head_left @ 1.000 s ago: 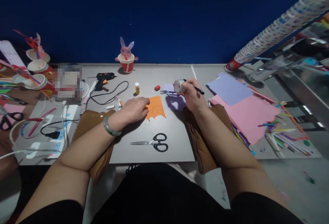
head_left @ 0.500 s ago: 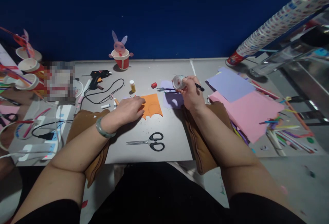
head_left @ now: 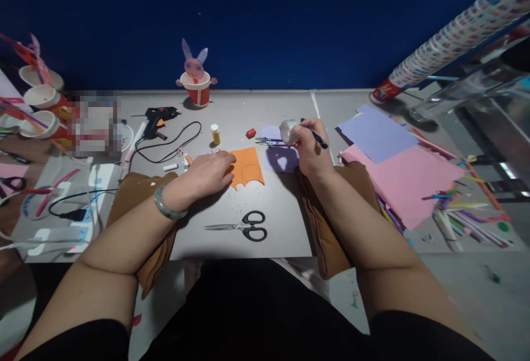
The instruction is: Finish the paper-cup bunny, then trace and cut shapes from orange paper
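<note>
While the left hand (head_left: 211,172), fingers loosely extended, steadies the orange sheet (head_left: 245,159), the right hand (head_left: 313,148), gripping the clear container (head_left: 287,131) and black pen (head_left: 320,139), should avoid smudging the drawn circle (head_left: 250,172).

Gap between bottle (head_left: 216,135), red piece (head_left: 250,133); scissors (head_left: 239,227) obstruct before orange paper (head_left: 249,163).

We see dim light, soft shadow beside the left hand (head_left: 210,174), blur past the bench's (head_left: 285,226) right edge, pixelation toward its left.
</note>
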The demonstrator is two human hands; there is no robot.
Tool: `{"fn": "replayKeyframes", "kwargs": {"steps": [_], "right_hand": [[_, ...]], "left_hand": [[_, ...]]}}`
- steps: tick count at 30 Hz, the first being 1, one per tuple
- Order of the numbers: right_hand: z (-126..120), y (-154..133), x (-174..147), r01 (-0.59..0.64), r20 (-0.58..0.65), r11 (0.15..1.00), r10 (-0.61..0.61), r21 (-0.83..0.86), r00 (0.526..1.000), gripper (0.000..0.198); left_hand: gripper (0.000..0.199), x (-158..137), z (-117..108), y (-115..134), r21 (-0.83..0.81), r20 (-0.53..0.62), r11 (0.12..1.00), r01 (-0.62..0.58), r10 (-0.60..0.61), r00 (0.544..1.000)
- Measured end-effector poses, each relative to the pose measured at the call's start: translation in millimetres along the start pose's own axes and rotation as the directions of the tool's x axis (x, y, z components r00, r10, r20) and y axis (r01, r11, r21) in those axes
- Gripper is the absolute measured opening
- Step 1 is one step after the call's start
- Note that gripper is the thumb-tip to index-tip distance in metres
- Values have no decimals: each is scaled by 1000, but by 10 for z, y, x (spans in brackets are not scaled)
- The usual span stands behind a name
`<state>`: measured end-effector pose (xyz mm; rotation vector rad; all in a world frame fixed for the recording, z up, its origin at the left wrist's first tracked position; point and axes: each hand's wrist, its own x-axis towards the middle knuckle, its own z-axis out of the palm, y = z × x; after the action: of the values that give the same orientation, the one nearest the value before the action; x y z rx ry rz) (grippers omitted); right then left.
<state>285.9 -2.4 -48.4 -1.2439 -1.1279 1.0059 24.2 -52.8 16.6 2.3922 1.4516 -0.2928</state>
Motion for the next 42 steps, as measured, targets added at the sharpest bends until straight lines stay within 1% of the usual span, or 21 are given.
{"fn": "replayKeyframes", "kwargs": {"steps": [6,7,9,12,14,18,21,23,28,39,42], "right_hand": [[1,-7,-24,-8,59,999,10,-35,998,38],[2,-12,-34,-1,83,999,4,-42,997,40],[10,-34,-65,21,172,997,-8,-72,985,47],[45,-83,-131,57,332,992,-17,-111,943,59],[78,-109,-176,88,419,987,-23,-137,908,63],[132,-103,-245,154,568,957,13,-245,823,56],[155,-72,-281,203,638,931,40,-303,769,49],[173,-60,-299,235,658,921,31,-312,752,47],[218,-56,-324,263,672,911,20,-317,741,45],[221,5,-330,261,681,911,29,-320,732,45],[222,-1,-332,245,675,915,39,-320,737,43]], "left_hand": [[31,4,0,7,7,2,1000,2,-2,1000],[31,6,6,4,10,1,1000,0,0,1000],[31,9,17,-3,17,0,1000,-4,4,1000],[29,12,27,-11,22,0,999,-34,34,999],[27,12,26,-13,28,-2,998,-56,56,998],[28,7,9,-6,55,23,995,-81,80,997],[30,0,3,0,73,41,993,-95,92,995],[30,-4,8,1,83,53,992,-94,90,995],[29,-10,29,-2,110,79,988,-110,102,992],[29,-45,-19,22,90,105,989,-115,106,989],[30,-51,-33,24,78,112,990,-115,106,988]]}}
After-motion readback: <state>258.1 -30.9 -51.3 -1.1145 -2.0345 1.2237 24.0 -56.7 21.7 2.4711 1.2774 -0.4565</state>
